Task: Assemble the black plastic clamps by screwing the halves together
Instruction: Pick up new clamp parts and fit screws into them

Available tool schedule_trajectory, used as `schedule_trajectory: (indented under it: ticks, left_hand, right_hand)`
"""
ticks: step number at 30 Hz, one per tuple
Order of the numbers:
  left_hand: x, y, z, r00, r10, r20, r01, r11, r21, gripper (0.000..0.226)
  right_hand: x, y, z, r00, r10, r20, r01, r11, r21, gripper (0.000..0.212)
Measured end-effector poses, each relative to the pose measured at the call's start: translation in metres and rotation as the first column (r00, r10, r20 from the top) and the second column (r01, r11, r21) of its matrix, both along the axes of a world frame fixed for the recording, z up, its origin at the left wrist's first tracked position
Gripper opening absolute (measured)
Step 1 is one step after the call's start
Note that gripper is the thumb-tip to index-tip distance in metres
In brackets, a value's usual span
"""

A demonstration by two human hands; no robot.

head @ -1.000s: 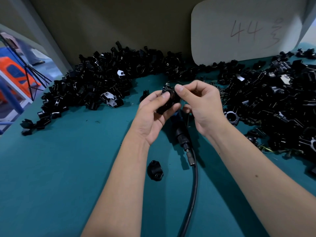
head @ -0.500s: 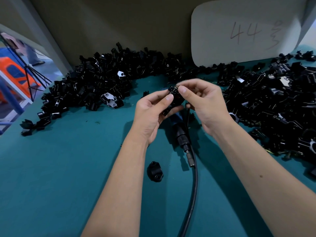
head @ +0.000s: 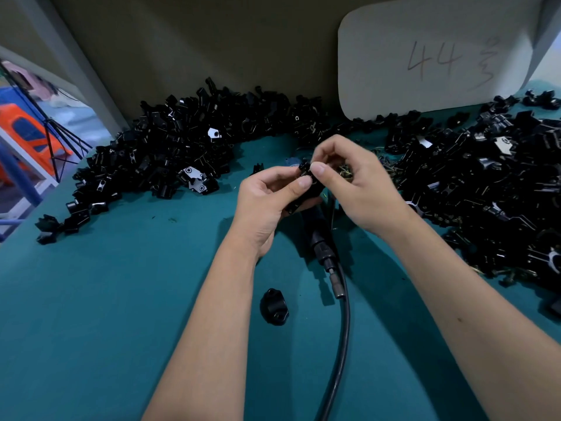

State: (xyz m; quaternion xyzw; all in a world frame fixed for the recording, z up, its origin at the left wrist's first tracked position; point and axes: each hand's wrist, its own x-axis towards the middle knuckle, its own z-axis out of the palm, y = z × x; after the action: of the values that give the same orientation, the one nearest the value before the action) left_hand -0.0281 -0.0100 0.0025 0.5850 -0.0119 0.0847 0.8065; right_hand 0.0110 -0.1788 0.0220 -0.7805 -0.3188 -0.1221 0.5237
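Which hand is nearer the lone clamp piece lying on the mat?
Left. The left hand is up and slightly left of the lone clamp piece; the right hand is farther, up and right.

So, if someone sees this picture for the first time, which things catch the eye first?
First, the left hand and right hand, meeting at the centre and together pinching a small black plastic clamp above the teal table. Next, the big heaps of black plastic clamp parts along the back and right. Also the white board with handwritten "44", leaning top right.
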Motion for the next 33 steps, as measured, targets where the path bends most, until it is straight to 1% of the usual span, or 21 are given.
schedule_trajectory:
  ticks: [2, 4, 7, 9, 11, 13, 14, 16, 17, 18, 20, 22, 25, 29, 31, 33]
  left_hand:
    - [0.0, 0.002, 0.0, 0.999, 0.035, 0.004, -0.035, 0.997, 0.067, 0.036]
    - [0.0, 0.004, 0.001, 0.998, 0.051, 0.022, -0.053, 0.992, 0.114, 0.034]
    - [-0.001, 0.003, 0.003, 0.999, 0.033, 0.039, -0.04, 0.984, 0.173, 0.035]
    - [0.0, 0.002, 0.003, 0.998, 0.033, 0.044, -0.041, 0.979, 0.2, 0.039]
    - [0.0, 0.001, 0.002, 0.999, 0.036, 0.031, -0.041, 0.981, 0.188, 0.042]
    - [-0.001, -0.001, 0.002, 0.999, 0.037, 0.004, -0.037, 0.988, 0.153, 0.044]
    - [-0.001, -0.002, 0.002, 0.999, 0.042, -0.007, -0.041, 0.991, 0.125, 0.04]
    - [-0.001, -0.001, 0.003, 0.998, 0.051, -0.032, -0.05, 0.998, 0.023, 0.021]
    - [-0.001, 0.0, 0.004, 0.998, 0.046, -0.039, -0.048, 0.998, -0.039, 0.016]
    - [-0.001, 0.001, 0.005, 0.999, 0.037, -0.039, -0.041, 0.995, -0.093, 0.016]
    - [-0.002, 0.003, 0.007, 0.999, 0.023, -0.039, -0.028, 0.988, -0.149, 0.014]
    - [-0.002, 0.003, 0.006, 0.999, 0.01, -0.044, -0.017, 0.985, -0.17, 0.004]
    - [-0.003, -0.001, 0.007, 0.998, -0.018, -0.057, 0.007, 0.981, -0.194, 0.009]
    - [-0.003, -0.008, 0.007, 0.996, -0.052, -0.071, 0.028, 0.951, -0.308, 0.019]
    - [-0.002, -0.012, 0.006, 0.997, -0.018, -0.08, -0.008, 0.947, -0.321, 0.016]
    - [-0.002, -0.017, 0.007, 0.994, 0.056, -0.089, -0.08, 0.955, -0.286, 0.013]
  right_hand:
    - [0.0, 0.002, -0.002, 0.998, 0.009, 0.061, -0.002, 0.993, -0.114, 0.008]
    - [0.001, 0.003, -0.003, 0.996, -0.007, 0.083, 0.021, 0.986, -0.165, 0.014]
    - [0.002, 0.004, -0.004, 0.994, -0.041, 0.099, 0.057, 0.985, -0.162, 0.026]
    - [0.001, 0.006, -0.004, 0.991, -0.079, 0.11, 0.093, 0.987, -0.132, 0.033]
    - [-0.001, 0.01, -0.006, 0.98, -0.158, 0.121, 0.171, 0.98, -0.101, 0.04]
    - [-0.003, 0.013, -0.007, 0.958, -0.243, 0.154, 0.261, 0.958, -0.116, 0.051]
    - [-0.004, 0.013, -0.008, 0.946, -0.273, 0.177, 0.296, 0.947, -0.124, 0.055]
    - [-0.003, 0.01, -0.008, 0.938, -0.288, 0.191, 0.312, 0.943, -0.112, 0.049]
    - [-0.003, 0.008, -0.008, 0.949, -0.26, 0.18, 0.282, 0.953, -0.112, 0.044]
    - [-0.002, 0.007, -0.008, 0.963, -0.211, 0.166, 0.232, 0.965, -0.121, 0.038]
    - [-0.002, 0.007, -0.01, 0.982, -0.113, 0.15, 0.133, 0.983, -0.13, 0.029]
    - [-0.002, 0.01, -0.01, 0.985, -0.09, 0.145, 0.104, 0.99, -0.094, 0.022]
    - [-0.001, 0.014, -0.008, 0.983, -0.111, 0.145, 0.121, 0.991, -0.062, 0.02]
    - [-0.004, 0.014, -0.009, 0.985, -0.112, 0.128, 0.126, 0.986, -0.108, 0.021]
    - [-0.006, 0.015, -0.008, 0.986, -0.112, 0.12, 0.128, 0.983, -0.131, 0.024]
    - [-0.007, 0.016, -0.006, 0.989, -0.105, 0.107, 0.118, 0.984, -0.13, 0.025]
